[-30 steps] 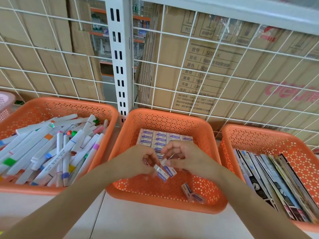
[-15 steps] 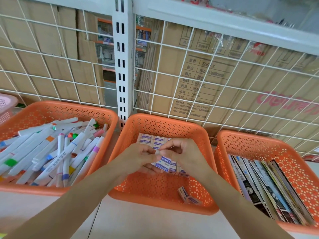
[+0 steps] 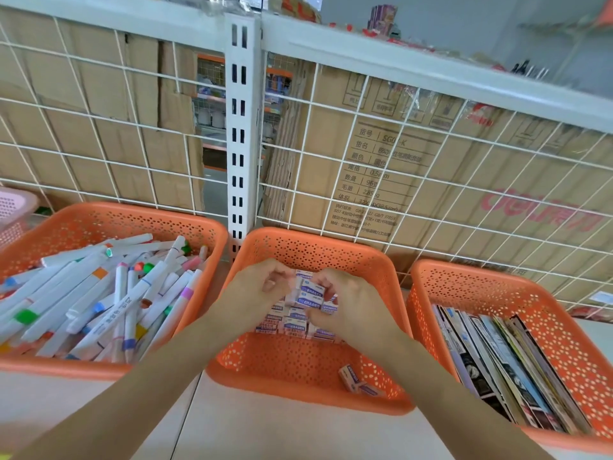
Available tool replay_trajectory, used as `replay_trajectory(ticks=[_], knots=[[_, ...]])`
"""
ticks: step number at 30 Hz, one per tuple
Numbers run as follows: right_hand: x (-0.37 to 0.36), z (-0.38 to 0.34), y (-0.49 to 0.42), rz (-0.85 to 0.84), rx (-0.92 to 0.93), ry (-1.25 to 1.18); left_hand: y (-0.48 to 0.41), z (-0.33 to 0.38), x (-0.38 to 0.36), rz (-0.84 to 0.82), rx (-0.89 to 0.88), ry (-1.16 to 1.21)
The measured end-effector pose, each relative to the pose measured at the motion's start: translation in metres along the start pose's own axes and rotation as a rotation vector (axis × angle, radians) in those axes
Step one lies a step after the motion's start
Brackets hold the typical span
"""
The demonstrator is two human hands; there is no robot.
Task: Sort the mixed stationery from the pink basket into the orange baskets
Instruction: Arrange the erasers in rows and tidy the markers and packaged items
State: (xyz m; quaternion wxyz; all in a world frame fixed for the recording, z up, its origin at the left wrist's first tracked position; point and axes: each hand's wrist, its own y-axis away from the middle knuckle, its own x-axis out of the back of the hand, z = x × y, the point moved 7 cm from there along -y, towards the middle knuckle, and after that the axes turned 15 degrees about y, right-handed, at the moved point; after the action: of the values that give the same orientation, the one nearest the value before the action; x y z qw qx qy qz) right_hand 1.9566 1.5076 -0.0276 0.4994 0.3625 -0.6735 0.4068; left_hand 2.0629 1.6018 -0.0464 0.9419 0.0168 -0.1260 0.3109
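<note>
Both hands met over the middle orange basket (image 3: pixel 318 242). Left hand (image 3: pixel 262 288) had its fingers curled, pinching one side of a small cluster of erasers (image 3: pixel 310 295). Right hand (image 3: pixel 348 305) gripped the same cluster from the other side, fingers bent round it, blue "ERASER" labels facing up. The cluster was held just above the packed erasers (image 3: pixel 292 325), which lay in neat rows across the far half of that basket. Two loose erasers (image 3: pixel 356 383) lay tumbled together near the basket's front right corner, apart from the rows.

To the left, touching the middle one, sat the left orange basket (image 3: pixel 132 212), heaped with white marker pens (image 3: pixel 116 293) with coloured bands and caps, lying at mixed angles. To the right stood the right orange basket (image 3: pixel 497 275), holding thin booklets (image 3: pixel 497 360) standing on edge and leaning.

Only a corner of the pink basket (image 3: pixel 13 207) showed at the far left edge; its contents could not be seen. Behind the baskets ran a white wire grid (image 3: pixel 335 154) with a slotted white post (image 3: pixel 240 127), and brown cardboard boxes (image 3: pixel 431 180) stood behind the grid.
</note>
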Motion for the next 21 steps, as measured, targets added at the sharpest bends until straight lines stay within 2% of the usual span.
replay_trajectory(ticks=[3, 6, 10, 14, 21], knots=[[-0.014, 0.011, -0.002, -0.139, -0.028, 0.12, 0.003, 0.012, 0.012, 0.068, -0.196, -0.378], [-0.029, 0.009, -0.004, -0.257, 0.017, 0.237, 0.004, 0.012, 0.011, 0.06, -0.249, -0.591], [-0.043, -0.003, -0.011, -0.335, 0.089, 0.341, 0.002, 0.007, 0.009, 0.026, -0.245, -0.556], [-0.047, -0.008, -0.013, -0.32, 0.152, 0.423, 0.005, 0.007, 0.01, 0.037, -0.266, -0.558], [-0.05, -0.009, -0.014, -0.283, 0.136, 0.366, 0.005, 0.009, 0.011, 0.034, -0.265, -0.527]])
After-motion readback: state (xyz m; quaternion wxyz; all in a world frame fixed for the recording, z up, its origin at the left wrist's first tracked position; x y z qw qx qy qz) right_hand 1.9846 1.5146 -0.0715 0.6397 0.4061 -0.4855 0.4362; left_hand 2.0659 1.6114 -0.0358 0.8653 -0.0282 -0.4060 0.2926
